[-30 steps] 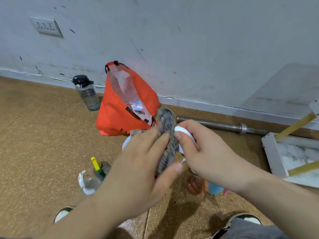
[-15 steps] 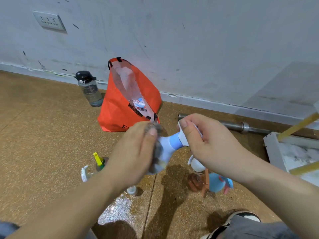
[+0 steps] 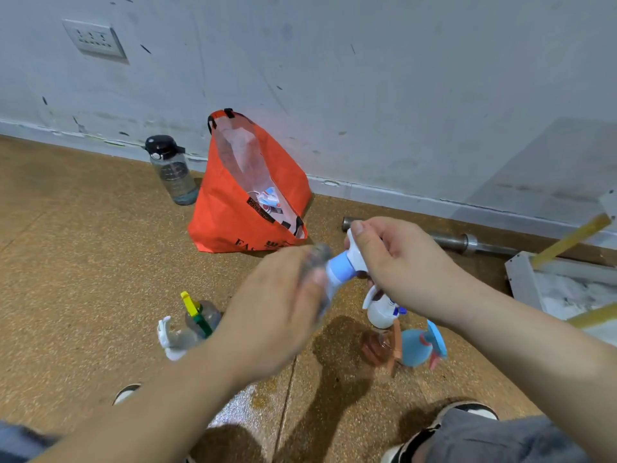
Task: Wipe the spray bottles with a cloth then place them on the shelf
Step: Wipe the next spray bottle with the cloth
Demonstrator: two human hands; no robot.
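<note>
**Blue-collared spray bottle (image 3: 340, 270) held in both hands above a cork floor (image 3: 83, 262)**

Seen from the wearer's head, looking down. At the centre of the frame, the right hand (image 3: 400, 265) curls its fingers and thumb round the white trigger head of the spray bottle, which lies tilted with its body pointing lower left. The left hand (image 3: 277, 312) is motion-blurred. Its fingers wrap round the bottle's body, pressing a grey cloth (image 3: 319, 255) against it. Only a small patch of the cloth shows, at the fingertips.

Five more spray bottles stand on the floor below the hands. Left of the left wrist are a yellow-and-green trigger bottle (image 3: 198, 315) and, just beside it, a clear bottle with a white trigger (image 3: 170, 335). Under the right wrist are a white bottle (image 3: 380, 310), an amber bottle (image 3: 377, 345) and a blue bottle (image 3: 417, 349), close together.

A white shelf (image 3: 521, 279) with a marbled panel and yellow rods sits at the right edge of the frame, well apart from the held bottle.

An orange bag (image 3: 233, 222) leans open against the grey wall at upper centre. A water bottle with a black lid (image 3: 172, 170) stands just left of it. A metal bar (image 3: 467, 242) lies along the wall's foot behind the right hand. A wall socket (image 3: 95, 40) is at upper left. A shiny wet patch (image 3: 240, 406) marks the floor at bottom centre.
</note>
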